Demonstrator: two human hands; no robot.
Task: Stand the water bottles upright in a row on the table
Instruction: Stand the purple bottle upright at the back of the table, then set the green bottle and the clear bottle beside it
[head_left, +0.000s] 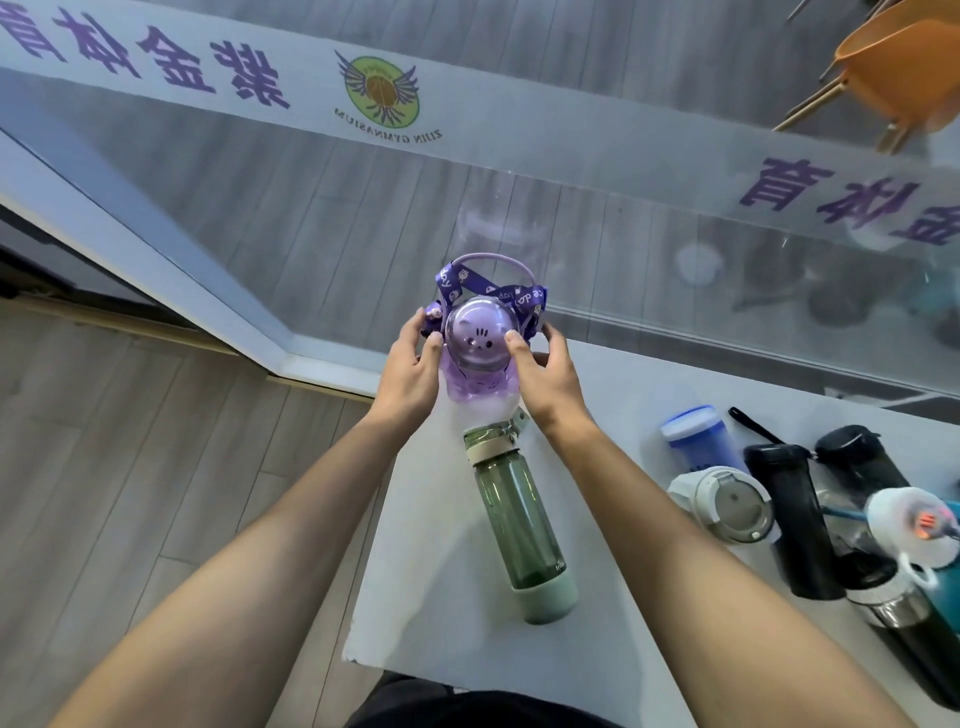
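The purple bottle stands upright at the far corner of the tabletop. The left hand and right hand clasp it from opposite sides, fingers curled against its domed lid. The green bottle lies flat just behind it, untouched.

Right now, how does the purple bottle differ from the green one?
The purple bottle stands upright between both hands, left hand and right hand; the green bottle lies on its side on the table, untouched. The purple one has a domed cat-face lid and a printed strap; the green one is slim, with a pale base sleeve. Both are see-through.
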